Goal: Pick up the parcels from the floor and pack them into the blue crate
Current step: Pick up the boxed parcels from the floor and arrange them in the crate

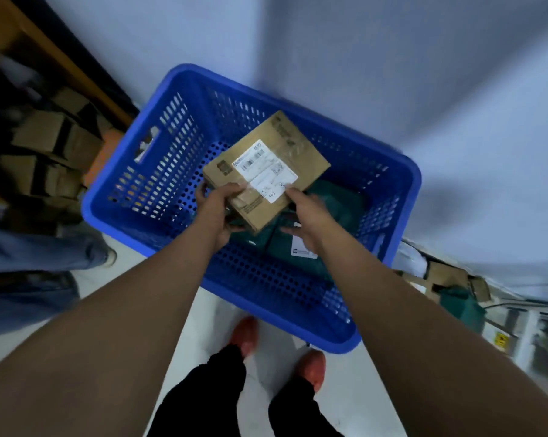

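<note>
Both bare forearms reached over the blue crate point(133, 212), the left hand point(217, 212) gripping the cardboard parcel point(266, 167) at its near corner, the right hand point(307, 220) steadying its edge above a green parcel point(332, 200) inside.

Two bare forearms, no sleeves, no watch, no rings or bands visible on left hand point(217, 212) or right hand point(307, 216). Black trousers point(209, 402) at bottom centre of frame, loose at the cuffs. Orange-red shoes point(245, 334) below the cuffs, rounded toes, blurred; laces or markings not discernible.
</note>
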A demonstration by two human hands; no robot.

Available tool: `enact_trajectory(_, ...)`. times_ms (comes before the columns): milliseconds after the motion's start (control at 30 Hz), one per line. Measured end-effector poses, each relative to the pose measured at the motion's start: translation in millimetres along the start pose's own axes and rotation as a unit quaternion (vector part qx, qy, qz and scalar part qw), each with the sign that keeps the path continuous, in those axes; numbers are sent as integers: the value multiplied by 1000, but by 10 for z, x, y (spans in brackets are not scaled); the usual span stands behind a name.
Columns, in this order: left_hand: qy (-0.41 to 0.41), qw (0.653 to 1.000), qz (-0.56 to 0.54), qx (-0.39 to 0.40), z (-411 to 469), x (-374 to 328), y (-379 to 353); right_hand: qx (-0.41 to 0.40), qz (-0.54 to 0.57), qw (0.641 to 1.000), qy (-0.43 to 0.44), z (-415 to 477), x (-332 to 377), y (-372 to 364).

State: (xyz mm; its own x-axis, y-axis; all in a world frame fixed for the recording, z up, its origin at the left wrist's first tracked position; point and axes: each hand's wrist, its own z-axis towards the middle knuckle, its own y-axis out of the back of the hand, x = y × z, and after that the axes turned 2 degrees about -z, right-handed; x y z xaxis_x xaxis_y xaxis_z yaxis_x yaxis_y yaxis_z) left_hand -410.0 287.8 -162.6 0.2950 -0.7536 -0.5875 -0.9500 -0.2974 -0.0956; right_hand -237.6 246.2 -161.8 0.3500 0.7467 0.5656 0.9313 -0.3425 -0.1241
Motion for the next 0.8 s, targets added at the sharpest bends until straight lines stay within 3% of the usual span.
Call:
enact_trajectory(133, -17, 998, -29, -47, 493, -264, 318, 31, -20, 999, -14, 474, 26, -686)
enact_trajectory(267, -58, 994, 18, -88, 942, -567, 573, 34, -28, 999, -23, 902, 61, -1285)
enact_trajectory(400, -45, 993, 51, -101, 1342, -732, 854, 7, -8, 999, -38, 1176, 69, -1784)
enact_trajectory(567, 21, 993, 73, -95, 1687, -679, 903, -54, -20, 997, -49, 1529, 90, -1936)
enact_trajectory(800, 52, 989, 58, -127, 1997, -737, 766, -47, -40, 997, -50, 1788, 82, -1979)
